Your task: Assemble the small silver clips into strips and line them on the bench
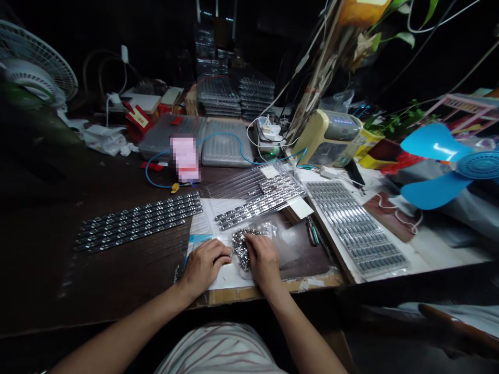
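Observation:
Over a white sheet (226, 278) at the table's front, my left hand (200, 264) is closed, thumb and fingertips pinched together; whatever they hold is too small to make out. My right hand (265, 261) reaches into a heap of small shiny metal parts (240, 250) lying on clear plastic. Its fingers are bent and drawn together at the heap's right side, and their tips are partly hidden. Just behind the heap is a clear ribbed tray (234, 189) with rows of metal pieces in its nearer grooves.
Filled dark strips (140, 221) lie to the left, and another filled tray (354, 228) to the right. Screwdriver-like tools (312, 232) lie beside the sheet. A blue-bladed fan (436, 166) stands at right, a pixelated phone-like object (185, 158) behind, with stacked trays (218, 96) farther back.

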